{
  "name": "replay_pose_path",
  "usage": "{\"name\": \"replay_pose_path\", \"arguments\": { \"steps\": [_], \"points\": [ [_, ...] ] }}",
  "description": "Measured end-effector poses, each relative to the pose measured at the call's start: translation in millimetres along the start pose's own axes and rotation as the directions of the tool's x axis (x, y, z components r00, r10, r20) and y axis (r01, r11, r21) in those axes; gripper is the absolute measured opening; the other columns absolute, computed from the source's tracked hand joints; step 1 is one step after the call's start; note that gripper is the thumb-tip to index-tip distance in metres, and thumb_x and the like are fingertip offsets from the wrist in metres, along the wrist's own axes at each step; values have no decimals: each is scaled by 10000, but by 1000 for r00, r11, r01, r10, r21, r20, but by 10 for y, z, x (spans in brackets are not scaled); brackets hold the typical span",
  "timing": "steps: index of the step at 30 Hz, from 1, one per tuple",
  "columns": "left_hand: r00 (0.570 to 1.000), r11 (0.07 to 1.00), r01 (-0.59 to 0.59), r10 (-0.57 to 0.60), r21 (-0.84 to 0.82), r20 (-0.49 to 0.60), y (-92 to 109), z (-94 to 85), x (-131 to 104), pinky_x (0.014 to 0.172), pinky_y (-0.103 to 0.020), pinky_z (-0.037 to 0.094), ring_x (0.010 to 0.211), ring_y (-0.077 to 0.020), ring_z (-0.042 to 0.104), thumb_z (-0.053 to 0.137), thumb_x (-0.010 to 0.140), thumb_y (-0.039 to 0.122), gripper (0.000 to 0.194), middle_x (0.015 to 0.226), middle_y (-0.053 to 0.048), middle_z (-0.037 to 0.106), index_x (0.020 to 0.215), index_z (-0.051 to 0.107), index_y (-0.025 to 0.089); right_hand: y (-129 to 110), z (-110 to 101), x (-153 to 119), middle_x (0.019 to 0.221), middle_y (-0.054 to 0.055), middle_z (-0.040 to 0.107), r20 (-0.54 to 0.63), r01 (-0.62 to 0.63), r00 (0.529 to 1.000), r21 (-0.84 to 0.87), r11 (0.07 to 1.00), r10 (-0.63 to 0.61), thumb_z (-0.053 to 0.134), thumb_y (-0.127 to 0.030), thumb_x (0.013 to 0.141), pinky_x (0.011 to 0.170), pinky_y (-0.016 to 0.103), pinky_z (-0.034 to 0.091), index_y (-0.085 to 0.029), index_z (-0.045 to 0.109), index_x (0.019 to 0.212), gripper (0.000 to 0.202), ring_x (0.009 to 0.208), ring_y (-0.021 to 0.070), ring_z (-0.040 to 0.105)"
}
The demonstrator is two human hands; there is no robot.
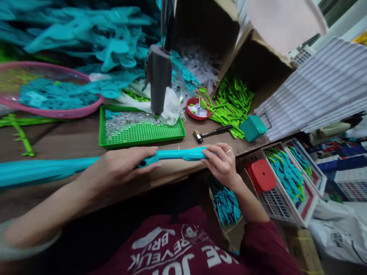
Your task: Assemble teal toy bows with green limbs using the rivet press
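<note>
We grip a long, narrow turquoise plastic part (180, 154) in both hands, held roughly level along the near edge of the brown tabletop (77, 137). Our left hand (123, 162) is closed around the part, thumb and fingers on opposite sides. Our right hand (221, 162) pinches its right end with bent fingers. A turquoise length also shows left of our left wrist; the wrist hides whether it is the same piece.

Just beyond our left hand we have a rectangular green perforated plastic tray (143, 143) containing small silvery pieces (119, 121). A dark grey cylindrical tool (159, 76) hangs vertically over its far side, beside crumpled white sheeting (172, 107).

Right of the tray lies a hammer (212, 132) with a metal head and black handle. Behind it we see a small round red basket (200, 117), then a heap of lime-green plastic parts (233, 99) spilling toward a teal square container (254, 128).

At the far left, a pink oval basket (57, 114) holds turquoise pieces, with a large turquoise pile (94, 38) behind it.
</note>
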State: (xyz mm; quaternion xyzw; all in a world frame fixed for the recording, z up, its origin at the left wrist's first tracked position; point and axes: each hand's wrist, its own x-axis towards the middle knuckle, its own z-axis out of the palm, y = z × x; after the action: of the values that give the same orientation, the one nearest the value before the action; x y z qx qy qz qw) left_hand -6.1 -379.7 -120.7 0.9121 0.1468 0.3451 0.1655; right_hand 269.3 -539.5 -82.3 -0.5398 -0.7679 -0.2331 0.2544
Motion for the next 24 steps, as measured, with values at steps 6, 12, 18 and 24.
{"name": "replay_pose_path", "arguments": {
  "steps": [6, 12, 18, 24],
  "points": [
    [963, 964, 256, -249, -66, 104, -68, -87, 287, 625, -271, 485, 619, -172, 653, 541, 891, 640, 483, 776, -46, 756, 964, 739, 206, 195, 41, 312, 942, 74, 728, 104, 25, 994, -31, 999, -22, 516, -306, 1028, 842, 353, 427, -186, 728, 979, 248, 955, 212, 593],
    [941, 976, 212, -217, 49, 259, -83, -340, 302, 796, -321, 535, 915, -247, 718, 538, 878, 626, 514, 1037, -91, 771, 1131, 685, 204, 258, 95, 429, 1018, 124, 687, 214, 64, 976, -128, 990, -36, 467, -444, 1036, 746, 344, 399, -154, 698, 1084, 375, 919, 241, 557],
    [946, 847, 181, -290, 500, 148, -25, -641, -149, 856, -478, 518, 899, -349, 713, 522, 901, 258, 195, 886, -180, 733, 920, 695, 170, 150, 100, 420, 756, 80, 654, 169, 171, 976, -183, 968, -140, 467, -464, 1033, 676, 342, 369, -174, 664, 815, 413, 768, 227, 545],
    [982, 834, 186, -157, 520, -101, 337, -909, -606, 863, -441, 511, 1055, -314, 711, 425, 940, 110, 337, 1100, -138, 754, 1099, 689, 245, -138, -295, 110, 1107, 158, 696, 351, 9, 936, -124, 992, 35, 689, -528, 888, 762, 397, 480, -155, 641, 1173, 471, 974, 316, 625]
  ]
}}
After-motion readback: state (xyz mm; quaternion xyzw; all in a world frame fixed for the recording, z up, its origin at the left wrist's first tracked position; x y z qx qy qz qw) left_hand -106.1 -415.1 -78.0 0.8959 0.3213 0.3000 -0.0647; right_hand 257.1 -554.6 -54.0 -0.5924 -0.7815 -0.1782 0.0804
